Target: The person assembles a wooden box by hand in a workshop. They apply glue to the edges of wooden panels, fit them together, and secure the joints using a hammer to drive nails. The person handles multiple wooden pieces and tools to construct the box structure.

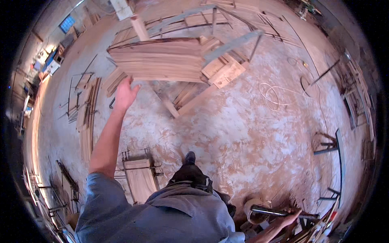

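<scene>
Nearest, at the lower edge: one grey shirt (182, 214), worn by the person, with a dark shoe (189, 157) on the floor (227, 129) ahead of it; one right hand (288, 219), arm out to the lower right, set against a long dark tool (269, 211), whether clasped round it or only resting there cannot be told; one round tub (248, 210), beneath the near end of that tool; assorted scrap wood (320, 231), heaped by the floor's lower right; one small wooden panel (142, 184), flat and held in bar clamps, left of the shoe; one dark trestle-like stand (339, 158), toward the floor's right edge; next, one left hand (127, 95), arm stretched forward, fingers parted, palm with nothing visible in it, fingertips at the near left corner of the broad panel, contact cannot be told; one broad wooden panel (158, 60), pinkish brown with streaked grain, lying flat above the floor, its long near edge facing the person; wooden box-like pieces (223, 71), just beside that panel's right end; one grey bar (234, 45), slanting away beyond the same end; long boards (86, 115), stacked left of the left forearm; one pale looped cord (270, 96), on the floor well right of the panel; farthest, one upright wooden post (139, 28), behind the panel's far edge, and one blue window (67, 24), in the upper left wall
</scene>
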A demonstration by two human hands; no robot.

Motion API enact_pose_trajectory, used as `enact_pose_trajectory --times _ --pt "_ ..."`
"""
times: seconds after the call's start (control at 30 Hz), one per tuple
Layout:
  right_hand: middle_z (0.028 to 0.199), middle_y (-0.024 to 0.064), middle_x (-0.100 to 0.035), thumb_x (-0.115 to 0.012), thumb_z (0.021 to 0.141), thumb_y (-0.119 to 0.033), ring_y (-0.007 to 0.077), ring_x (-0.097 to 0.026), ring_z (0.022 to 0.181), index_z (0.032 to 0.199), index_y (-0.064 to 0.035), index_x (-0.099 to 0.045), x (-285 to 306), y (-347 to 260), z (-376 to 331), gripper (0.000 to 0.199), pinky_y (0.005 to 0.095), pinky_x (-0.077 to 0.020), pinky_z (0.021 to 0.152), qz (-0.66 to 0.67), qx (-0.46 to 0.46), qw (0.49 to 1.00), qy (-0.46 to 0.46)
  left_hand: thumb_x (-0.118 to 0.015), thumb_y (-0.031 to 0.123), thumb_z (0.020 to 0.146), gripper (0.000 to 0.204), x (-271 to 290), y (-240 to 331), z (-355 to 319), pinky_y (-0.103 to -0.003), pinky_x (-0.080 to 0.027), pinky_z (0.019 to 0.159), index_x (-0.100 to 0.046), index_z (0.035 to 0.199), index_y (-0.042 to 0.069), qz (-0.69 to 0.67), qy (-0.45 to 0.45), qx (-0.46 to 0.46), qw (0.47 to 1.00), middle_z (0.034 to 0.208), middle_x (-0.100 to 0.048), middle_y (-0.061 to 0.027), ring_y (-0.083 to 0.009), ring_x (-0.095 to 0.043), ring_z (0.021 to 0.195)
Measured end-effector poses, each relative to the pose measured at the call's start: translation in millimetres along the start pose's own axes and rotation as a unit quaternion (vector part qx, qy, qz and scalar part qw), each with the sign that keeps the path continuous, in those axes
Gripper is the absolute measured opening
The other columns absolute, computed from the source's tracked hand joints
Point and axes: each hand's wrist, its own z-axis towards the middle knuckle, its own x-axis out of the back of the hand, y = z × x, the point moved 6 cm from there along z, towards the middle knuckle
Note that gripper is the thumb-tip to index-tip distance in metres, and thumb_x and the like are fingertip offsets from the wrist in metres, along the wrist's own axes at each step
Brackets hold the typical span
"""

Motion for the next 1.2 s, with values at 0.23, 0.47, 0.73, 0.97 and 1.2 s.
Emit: enact_pose_trajectory --times 0.23,0.47,0.73,0.97,1.2 --pt "0.068 0.0000 -0.049 -0.058 0.094 -0.034 0.0121 -0.046 0.056 0.093 -0.0109 -0.055 -289 -27 -143 0.023 0.0255 -0.0403 0.047 0.094 -0.012 0.910 -0.403 -0.073 0.025 0.072 0.076 52 3 114 -0.042 -0.036 0.103 -0.041 0.135 -0.004 0.037 0.045 -0.065 0.996 0.132 -0.050 -0.0231 -0.0367 -0.043 0.125" --pt "0.063 0.0019 -0.048 -0.051 0.097 -0.024 0.0125 -0.048 0.046 0.097 -0.0051 -0.049 -499 -62 -274 0.019 0.0274 -0.0419 0.041 -0.105 0.059 0.873 -0.472 -0.076 0.027 0.068 0.078 25 -1 189 -0.043 -0.038 0.102 -0.044 0.131 -0.007 0.041 -0.039 -0.130 0.990 0.125 -0.054 -0.0232 -0.0368 -0.047 0.119" --pt "0.072 0.0005 -0.056 -0.057 0.090 -0.012 0.0073 -0.052 0.058 0.113 0.0010 -0.053 -653 -107 -460 0.026 0.0222 -0.0435 0.052 -0.239 0.212 0.663 -0.677 -0.074 0.024 0.066 0.051 22 0 227 -0.044 -0.047 0.088 -0.061 0.106 -0.003 0.042 -0.185 -0.206 0.960 0.099 -0.063 -0.0207 -0.0365 -0.056 0.102" --pt "0.065 0.0027 -0.055 -0.066 0.087 -0.027 0.0098 -0.051 0.056 0.105 0.0011 -0.056 -701 -135 -570 0.035 0.0247 -0.0404 0.052 -0.323 0.258 0.647 -0.640 -0.066 0.024 0.074 0.032 -10 3 236 -0.044 -0.049 0.081 -0.061 0.097 0.003 -0.004 -0.263 -0.276 0.925 0.089 -0.065 -0.0159 -0.0334 -0.061 0.094" --pt "0.068 -0.0005 -0.053 -0.066 0.086 -0.022 0.0072 -0.049 0.055 0.104 0.0033 -0.056 -711 -107 -615 0.033 0.0216 -0.0389 0.050 -0.549 0.249 0.529 -0.597 -0.070 0.029 0.077 0.030 -24 -16 236 -0.044 -0.053 0.066 -0.058 0.092 0.006 -0.060 -0.283 -0.249 0.924 0.075 -0.065 -0.0135 -0.0329 -0.065 0.075"
